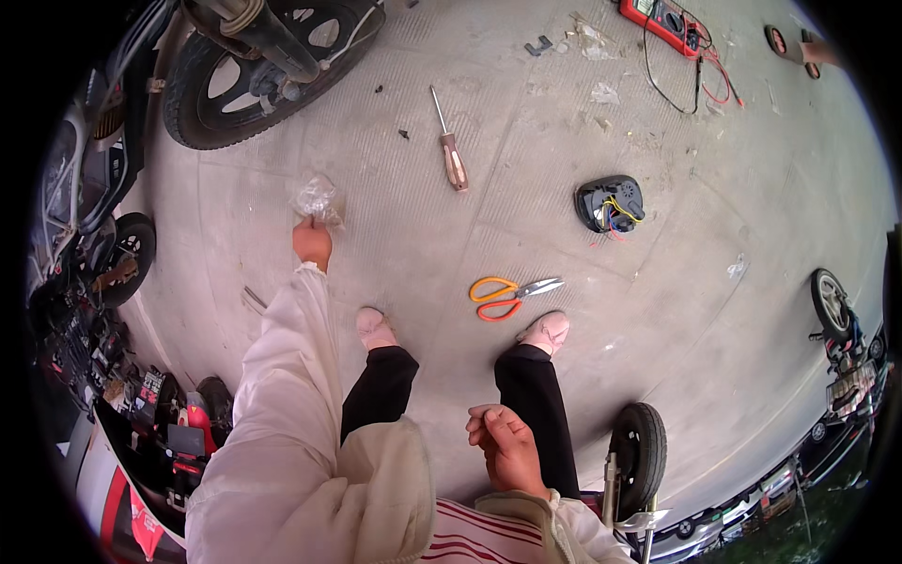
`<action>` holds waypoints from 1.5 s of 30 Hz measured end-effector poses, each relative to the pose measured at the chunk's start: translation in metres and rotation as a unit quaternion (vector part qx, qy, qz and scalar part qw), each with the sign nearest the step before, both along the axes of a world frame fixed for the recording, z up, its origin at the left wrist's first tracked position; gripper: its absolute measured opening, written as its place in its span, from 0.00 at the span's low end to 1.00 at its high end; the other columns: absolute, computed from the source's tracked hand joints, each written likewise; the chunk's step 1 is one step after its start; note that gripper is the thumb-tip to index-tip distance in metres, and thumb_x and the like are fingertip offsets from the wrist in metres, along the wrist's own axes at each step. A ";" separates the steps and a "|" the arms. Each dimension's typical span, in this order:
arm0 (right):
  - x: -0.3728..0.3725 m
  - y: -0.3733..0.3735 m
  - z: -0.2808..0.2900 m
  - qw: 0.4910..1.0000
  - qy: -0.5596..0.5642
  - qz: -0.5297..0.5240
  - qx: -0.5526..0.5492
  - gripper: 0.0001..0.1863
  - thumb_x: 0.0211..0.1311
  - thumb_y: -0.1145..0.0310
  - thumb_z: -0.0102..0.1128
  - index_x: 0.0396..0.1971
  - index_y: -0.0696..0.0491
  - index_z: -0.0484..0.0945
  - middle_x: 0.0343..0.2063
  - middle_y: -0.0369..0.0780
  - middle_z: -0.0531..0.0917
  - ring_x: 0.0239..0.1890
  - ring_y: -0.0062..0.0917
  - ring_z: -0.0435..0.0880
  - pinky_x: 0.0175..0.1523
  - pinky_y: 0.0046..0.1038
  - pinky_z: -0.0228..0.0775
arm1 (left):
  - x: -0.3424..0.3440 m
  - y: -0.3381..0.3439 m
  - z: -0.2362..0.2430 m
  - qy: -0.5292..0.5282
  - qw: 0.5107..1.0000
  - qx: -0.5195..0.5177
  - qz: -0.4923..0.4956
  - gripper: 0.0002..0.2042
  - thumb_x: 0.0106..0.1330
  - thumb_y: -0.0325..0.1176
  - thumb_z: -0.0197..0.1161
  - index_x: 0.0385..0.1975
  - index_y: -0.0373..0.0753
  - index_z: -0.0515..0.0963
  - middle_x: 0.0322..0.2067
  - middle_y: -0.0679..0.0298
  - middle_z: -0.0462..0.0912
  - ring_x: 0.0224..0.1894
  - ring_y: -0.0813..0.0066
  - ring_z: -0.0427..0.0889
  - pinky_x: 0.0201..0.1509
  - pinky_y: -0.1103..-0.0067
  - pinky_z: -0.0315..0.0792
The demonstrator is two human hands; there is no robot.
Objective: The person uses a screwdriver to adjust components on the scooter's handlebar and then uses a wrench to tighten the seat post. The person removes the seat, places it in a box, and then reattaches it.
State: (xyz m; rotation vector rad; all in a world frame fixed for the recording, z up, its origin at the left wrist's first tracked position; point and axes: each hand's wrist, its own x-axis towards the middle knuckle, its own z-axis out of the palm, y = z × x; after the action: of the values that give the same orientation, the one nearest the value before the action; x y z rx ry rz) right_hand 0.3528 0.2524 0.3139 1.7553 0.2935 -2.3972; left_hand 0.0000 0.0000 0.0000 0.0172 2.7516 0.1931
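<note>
My left hand [313,242] pinches a crumpled clear plastic bag [316,195] at the left of centre. My right hand [505,444] is at the lower middle, in front of my body, with curled fingers; whatever they may hold is too small to make out. Scissors [500,303] with orange and red handles lie on the floor near my pink shoes [545,333]. A screwdriver [453,158] with a brown handle lies above them. A dark electronic housing [598,204] with coloured wires rests to the right.
Motorcycles [85,197] line the left. A large wheel [235,70] stands at top left, another wheel [639,451] at lower right. A red multimeter [662,26] with leads lies at top. A person's sandalled foot [808,52] shows top right. Vehicles [836,385] stand along the right.
</note>
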 end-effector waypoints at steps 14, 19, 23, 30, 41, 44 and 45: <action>0.005 0.015 0.009 1.000 -0.013 -0.021 -0.003 0.11 0.67 0.68 0.48 0.37 0.60 0.76 0.28 0.36 0.78 0.28 0.17 0.72 0.38 0.17 0.63 | 0.080 0.302 0.024 -0.139 0.984 0.096 0.065 0.25 0.57 0.46 0.63 0.45 0.30 0.70 0.36 0.52 0.81 0.41 0.62 0.81 0.44 0.74 0.73; 0.015 0.006 -0.001 0.990 -0.095 -0.048 0.096 0.17 0.66 0.63 0.50 0.48 0.58 0.72 0.37 0.36 0.77 0.35 0.16 0.72 0.41 0.19 0.65 | 0.125 0.284 0.082 -0.447 0.802 0.390 0.068 0.15 0.61 0.36 0.60 0.44 0.37 0.69 0.30 0.70 0.77 0.31 0.84 0.75 0.32 0.84 0.69; 0.005 -0.001 -0.002 0.968 -0.124 -0.122 0.180 0.30 0.66 0.61 0.52 0.62 0.58 0.54 0.47 0.39 0.73 0.51 0.23 0.70 0.50 0.27 0.68 | 0.195 0.241 0.226 -0.701 0.634 0.317 -0.077 0.22 0.56 0.27 0.65 0.51 0.36 0.68 0.40 0.68 0.76 0.41 0.81 0.76 0.42 0.81 0.71; 0.008 -0.026 -0.009 0.946 -0.120 -0.297 0.057 0.13 0.67 0.64 0.51 0.43 0.58 0.71 0.33 0.42 0.80 0.31 0.23 0.80 0.36 0.25 0.74 | 0.180 0.335 0.228 -0.484 0.743 0.122 -0.447 0.20 0.52 0.43 0.67 0.40 0.35 0.79 0.35 0.57 0.82 0.40 0.66 0.80 0.46 0.73 0.72; 0.041 -0.010 -0.009 0.968 -0.087 -0.228 0.052 0.13 0.66 0.63 0.53 0.39 0.59 0.73 0.27 0.38 0.78 0.28 0.19 0.75 0.35 0.21 0.67 | 0.241 0.463 0.084 -0.142 0.882 0.097 -0.439 0.43 0.41 0.43 0.71 0.62 0.47 0.60 0.56 0.43 0.61 0.57 0.41 0.62 0.55 0.61 0.66; 0.033 -0.014 -0.006 0.965 -0.064 -0.255 0.020 0.13 0.65 0.62 0.54 0.39 0.58 0.73 0.26 0.36 0.78 0.28 0.18 0.75 0.34 0.20 0.67 | 0.197 0.386 0.099 -0.094 0.913 0.211 -0.337 0.37 0.45 0.41 0.69 0.58 0.35 0.64 0.47 0.44 0.71 0.53 0.49 0.68 0.56 0.67 0.66; 0.031 -0.017 -0.008 0.960 -0.062 -0.272 0.011 0.13 0.65 0.62 0.54 0.39 0.58 0.73 0.26 0.36 0.77 0.28 0.18 0.75 0.34 0.20 0.67 | 0.184 0.355 0.111 -0.098 0.933 0.188 -0.291 0.37 0.46 0.42 0.69 0.56 0.31 0.65 0.46 0.44 0.73 0.51 0.51 0.72 0.56 0.68 0.66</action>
State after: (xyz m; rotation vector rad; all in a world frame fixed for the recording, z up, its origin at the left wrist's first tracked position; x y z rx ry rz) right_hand 0.3843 0.2353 0.3058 2.2180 -0.2125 -2.6058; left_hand 0.1838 0.3553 0.1108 0.8523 2.3447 0.5153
